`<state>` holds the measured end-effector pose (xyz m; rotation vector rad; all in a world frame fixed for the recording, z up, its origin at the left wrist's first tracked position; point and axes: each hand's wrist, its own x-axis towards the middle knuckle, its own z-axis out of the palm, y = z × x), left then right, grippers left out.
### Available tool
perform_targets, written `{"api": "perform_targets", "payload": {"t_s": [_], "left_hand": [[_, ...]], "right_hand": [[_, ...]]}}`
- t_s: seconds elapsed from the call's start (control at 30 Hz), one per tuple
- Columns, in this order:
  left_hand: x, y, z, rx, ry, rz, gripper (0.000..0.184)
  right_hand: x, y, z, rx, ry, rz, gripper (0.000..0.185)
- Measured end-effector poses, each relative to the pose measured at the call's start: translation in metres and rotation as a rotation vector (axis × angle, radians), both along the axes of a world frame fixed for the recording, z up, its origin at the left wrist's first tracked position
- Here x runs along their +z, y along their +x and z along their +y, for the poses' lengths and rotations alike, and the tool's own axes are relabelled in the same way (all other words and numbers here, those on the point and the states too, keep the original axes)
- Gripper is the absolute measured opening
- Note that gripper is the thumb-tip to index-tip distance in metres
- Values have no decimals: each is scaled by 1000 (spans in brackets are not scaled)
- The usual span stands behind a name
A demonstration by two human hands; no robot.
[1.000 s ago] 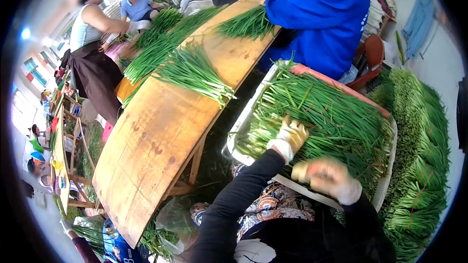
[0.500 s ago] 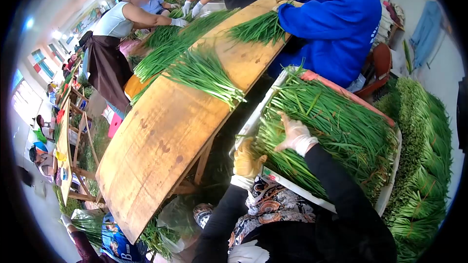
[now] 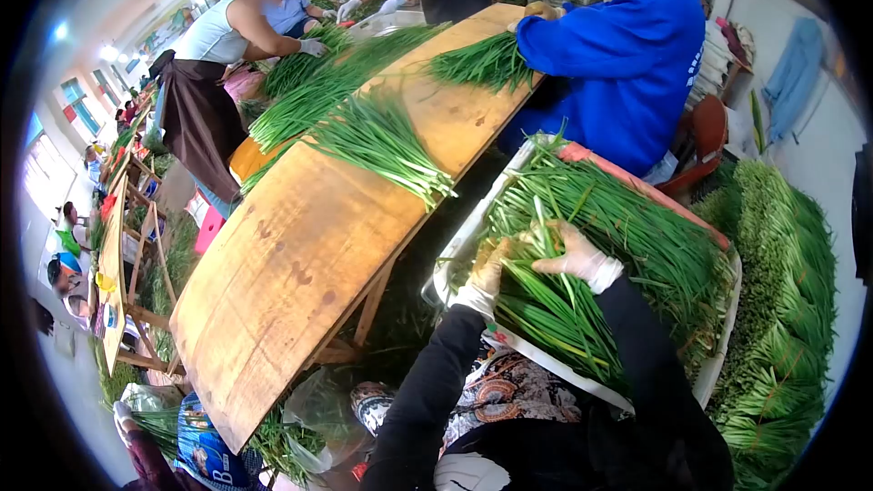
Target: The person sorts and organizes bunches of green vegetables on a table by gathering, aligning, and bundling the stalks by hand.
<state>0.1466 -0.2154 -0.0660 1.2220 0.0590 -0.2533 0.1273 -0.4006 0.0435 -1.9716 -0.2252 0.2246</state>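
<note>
- The green stalks [image 3: 566, 314] lie at the near left part of the white tub [image 3: 466, 225], pale ends up between the two gloved hands.
- The right hand [image 3: 579, 256] is half closed, thumb apart from the fingers, with some pale ends between them; its wrist comes in over the near rim.
- The left hand [image 3: 489, 270] has its fingers bent in against the pale ends; they blur, so I can't tell how tightly it grips. That forearm slants up from below.
- Half a second ago the left hand sat lower, at the tub's near corner, apart from the right; now both meet at the stalks.
- Beside the tub, the wooden desk [image 3: 282, 259] carries a loose green bunch [image 3: 386, 150].
- Across from me, a person in a blue jacket [image 3: 627, 55] has small white lettering on the back, unreadable from here.
- A blue bag [image 3: 202, 441], lower left, shows a white "B".
- Tied bundles [image 3: 784, 336] are stacked right of the tub.
</note>
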Motion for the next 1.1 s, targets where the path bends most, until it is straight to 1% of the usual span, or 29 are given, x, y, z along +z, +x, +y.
{"api": "perform_targets", "payload": {"t_s": [0.03, 0.07, 0.1, 0.13, 0.17, 0.23, 0.27, 0.3, 0.37, 0.4, 0.43, 0.47, 0.53, 0.57, 0.6, 0.63, 0.67, 0.7, 0.77, 0.8, 0.83, 0.87, 0.9, 0.93, 0.97, 1.0, 1.03, 1.1], "left_hand": [[17, -1, 2, 8, 1, -3, 68], [34, -3, 4, -135, -47, -9, 75], [60, -8, 7, -277, -94, -22, 82], [87, -16, 5, -266, -9, -99, 79], [68, -8, 4, -264, 59, -94, 71], [73, -19, -10, -80, -106, -211, 55], [83, -20, -11, -63, -102, -222, 55], [96, -23, -12, -99, -68, -289, 57], [125, -36, -16, -179, 0, -407, 61], [139, -44, -19, -226, 30, -458, 64], [152, -52, -22, -276, 57, -508, 66], [167, -55, -25, -222, 163, -657, 85], [168, -54, -21, -185, 618, -906, 80], [173, -54, -16, -222, 714, -944, 79], [168, -48, -13, -241, 700, -978, 82], [154, -42, -10, -207, 599, -973, 88], [138, -41, -6, -125, 651, -876, 92], [125, -41, 0, -44, 707, -781, 97], [109, -45, 6, -85, 1262, -757, 105], [99, -47, 7, -233, 1336, -705, 101], [83, -47, 5, -299, 1376, -756, 90], [56, -46, 4, -293, 1452, -848, 86], [54, -47, 2, -284, 1529, -939, 83], [53, -48, 0, -290, 1526, -942, 83], [54, -49, -1, -302, 1501, -880, 83], [69, -51, -3, -315, 1476, -818, 82], [95, -55, -7, -277, 1303, -810, 84], [123, -60, -24, -201, 1140, -1029, 87]], "right_hand": [[-3, 1, 6, -34, -205, -128, 68], [-2, 0, 8, 77, -333, -257, 90], [17, -8, 18, 99, -393, -257, 111], [15, -13, 23, 147, -403, -328, 118], [10, -19, 29, 197, -409, -398, 124], [41, -37, 59, 122, -951, -96, 132], [42, -40, 65, 57, -989, -165, 132], [47, -41, 68, -7, -994, -203, 128], [36, -35, 58, -131, -874, -423, 126], [45, -29, 54, -138, -715, -360, 111], [29, -20, 40, -166, -375, -289, 102], [13, -11, 27, -192, -31, -229, 94], [43, -26, 25, -153, -107, -357, 86], [58, -34, 24, -136, -145, -423, 83], [56, -28, 15, -139, -119, -397, 81], [54, -24, 5, -142, -98, -369, 80], [55, -24, 1, -130, 213, -204, 75], [68, -27, -5, -113, 264, -157, 72], [81, -29, -18, -82, 310, -107, 70], [82, -29, -22, -47, 371, -107, 70], [82, -28, -27, -56, 363, -107, 70], [81, -28, -31, -53, 386, -122, 70], [82, -27, -33, -49, 410, -136, 70], [89, -28, -38, -69, 369, -174, 71], [99, -32, -44, -93, 403, -142, 69], [103, -32, -55, -79, 417, -197, 69], [107, -33, -64, -65, 430, -251, 69], [113, -32, -67, -75, 401, -272, 71]]}}
